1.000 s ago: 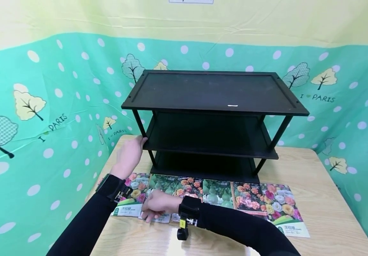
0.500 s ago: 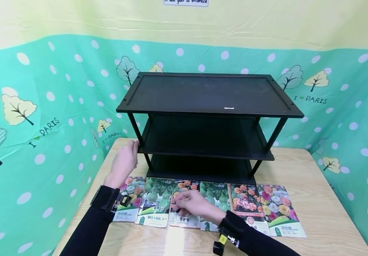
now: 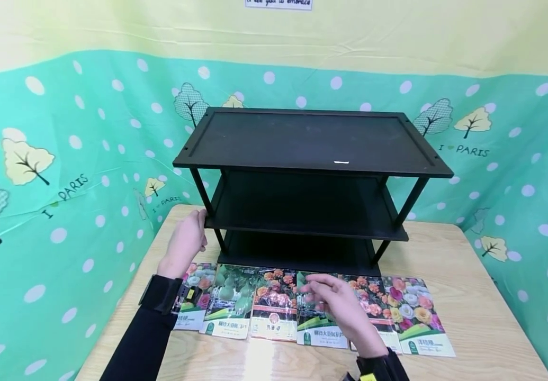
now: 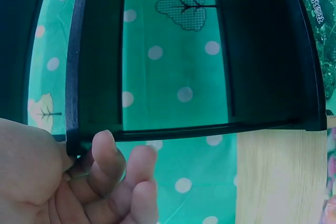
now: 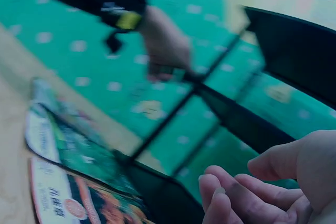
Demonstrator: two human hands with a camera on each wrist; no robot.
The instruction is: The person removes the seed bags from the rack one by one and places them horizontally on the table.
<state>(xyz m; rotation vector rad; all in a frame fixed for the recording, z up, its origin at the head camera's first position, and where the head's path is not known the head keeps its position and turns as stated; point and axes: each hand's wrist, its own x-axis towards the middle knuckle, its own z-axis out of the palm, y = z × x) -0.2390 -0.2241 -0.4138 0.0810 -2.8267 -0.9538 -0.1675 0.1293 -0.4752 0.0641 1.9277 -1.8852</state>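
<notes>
My left hand [image 3: 185, 241] holds the front left corner of the middle shelf [image 3: 302, 203] of a black three-tier rack; in the left wrist view its thumb and curled fingers [image 4: 140, 166] lie about that corner. Before the rack lies a row of several printed flower and gourd seed packets. My right hand [image 3: 338, 304] is over the row with relaxed, slightly bent fingers and holds nothing. It partly covers a green gourd packet [image 3: 319, 333] and the orange-flower packet [image 3: 380, 317] to its right. A red-banded flower packet [image 3: 274, 315] lies flat in mid-row.
The rack's top shelf [image 3: 312, 137] bears a small white mark. Its bottom shelf [image 3: 297, 251] stands on a light wooden table [image 3: 483, 317], its front edge close behind the packets. A green dotted curtain [image 3: 88, 211] surrounds the table at the back and sides.
My right hand has moved to the right along the packet row, from the left part to right of the middle, uncovering the packets there. My left hand stays at the shelf corner.
</notes>
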